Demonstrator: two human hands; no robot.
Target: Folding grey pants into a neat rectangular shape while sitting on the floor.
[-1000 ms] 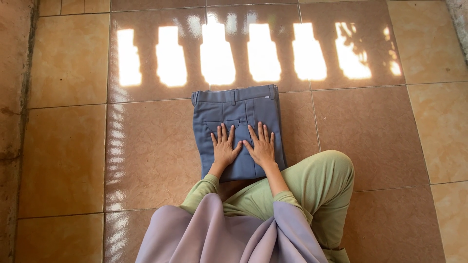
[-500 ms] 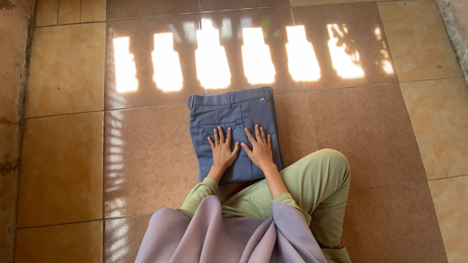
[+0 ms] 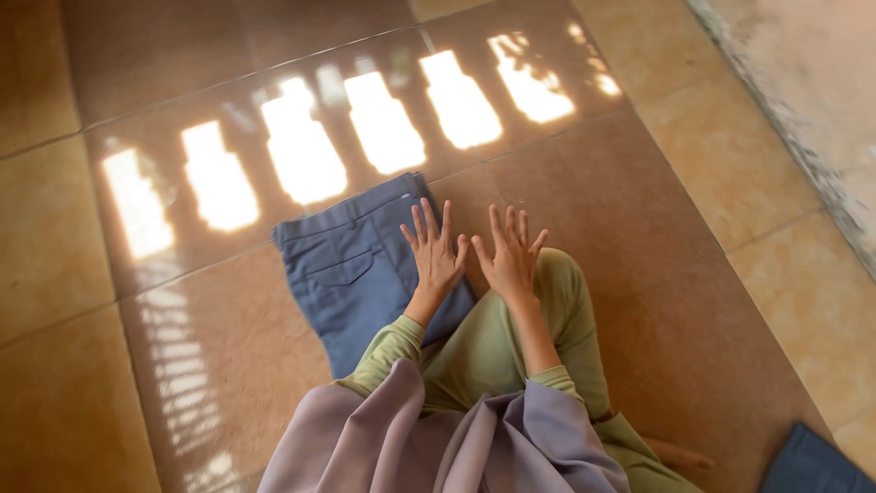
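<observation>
Folded blue trousers (image 3: 351,265) lie flat on the glossy tiled floor (image 3: 639,237), waistband toward the far side. My left hand (image 3: 435,251) is spread over the right edge of the trousers, fingers apart, holding nothing. My right hand (image 3: 511,256) hovers with fingers apart just right of the trousers, above my green-clad knee (image 3: 566,301). It holds nothing. Both arms wear pale green sleeves, and a lilac cloth (image 3: 438,438) drapes over my chest at the bottom of the view.
Bright patches of sunlight (image 3: 383,119) fall across the tiles beyond the trousers. A rough grey strip (image 3: 803,82) borders the floor at the right. Another piece of blue cloth (image 3: 812,461) shows at the bottom right corner. A bare foot (image 3: 680,454) pokes out near it.
Both hands have lifted off the folded trousers and shifted to the right. The view has swung right, so the trousers now sit left of my hands.
</observation>
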